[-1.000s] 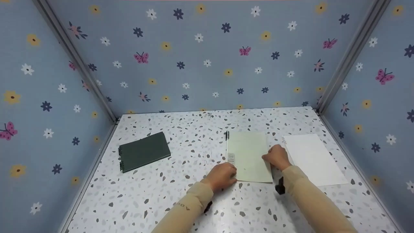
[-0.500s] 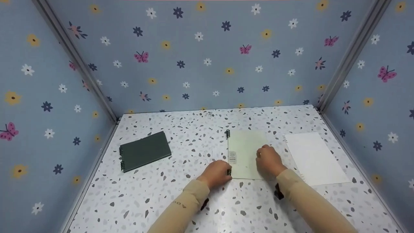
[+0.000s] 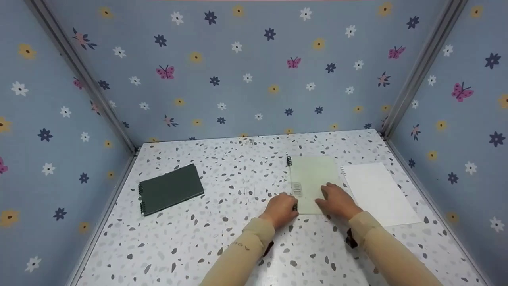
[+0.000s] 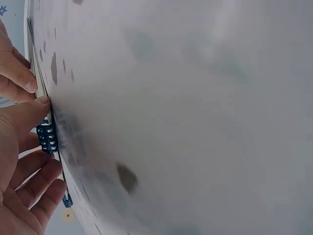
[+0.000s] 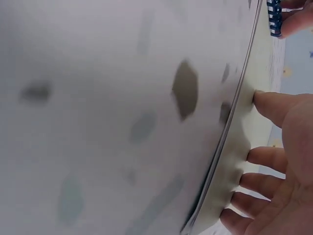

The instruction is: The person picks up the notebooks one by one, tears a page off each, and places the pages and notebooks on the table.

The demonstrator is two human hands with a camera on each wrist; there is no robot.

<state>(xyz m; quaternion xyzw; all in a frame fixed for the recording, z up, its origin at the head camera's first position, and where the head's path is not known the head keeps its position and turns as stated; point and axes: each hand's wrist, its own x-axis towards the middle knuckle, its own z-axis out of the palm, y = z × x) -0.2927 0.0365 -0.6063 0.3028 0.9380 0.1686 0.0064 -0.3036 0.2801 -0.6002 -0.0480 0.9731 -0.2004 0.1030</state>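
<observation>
Pale green notebook (image 3: 313, 171) lies on the worktop (image 3: 158, 242), its dark coil (image 3: 289, 161) along the left edge, with a dark green notebook (image 3: 172, 190) well off to the left and a white pad (image 3: 383, 194) just beside it on the right. On my feed, the left hand (image 3: 279, 208) grips the near corner at the coil; the right hand (image 3: 337, 200) has its fingers spread, tips resting on the cover. I judge the step in hand to be squaring the notebook up; the next move probably calls for light, even pressure before letting go.
</observation>
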